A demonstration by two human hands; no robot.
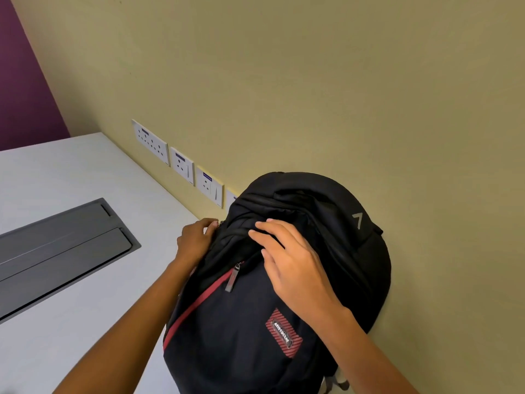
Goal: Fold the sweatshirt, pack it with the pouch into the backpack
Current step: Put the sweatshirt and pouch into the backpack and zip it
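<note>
**Black backpack under two hands, contents out of sight**

Black fabric backpack [244, 336] upright on the white laminate tabletop [85, 322], back panel pressed to the yellow-beige painted wall [284, 81], at the tabletop's far edge. Rounded and bulging at the top. Across the front pocket, a red-edged diagonal zip [199, 302], with a long grey metal zip pull [232, 278] hanging at its upper end. Lower on the front, a red striped rectangular brand badge [284, 332]; high on the right side, a small grey chevron logo [359, 220]. Nothing of the inside on show: every compartment covered by black fabric, so impossible to tell what lies within.

Left hand [196, 240] at the bag's upper left side, fingers [211, 224] curled in against the end of a zip line. Impossible to tell whether pinching the slider or only touching it. Right hand [295, 271] laid flat over the top front, its fingers [261, 234] spread and nearly straight, pressing the fabric, gripping nothing.

Left of the bag and well apart, set into the tabletop, a dark grey rectangular cable hatch [56, 251] with its flap down. Along the wall just above the tabletop, a row of white plastic socket plates [181, 166], the nearest partly hidden behind the bag. At far left, a strip of deep purple wall [22, 66].
</note>
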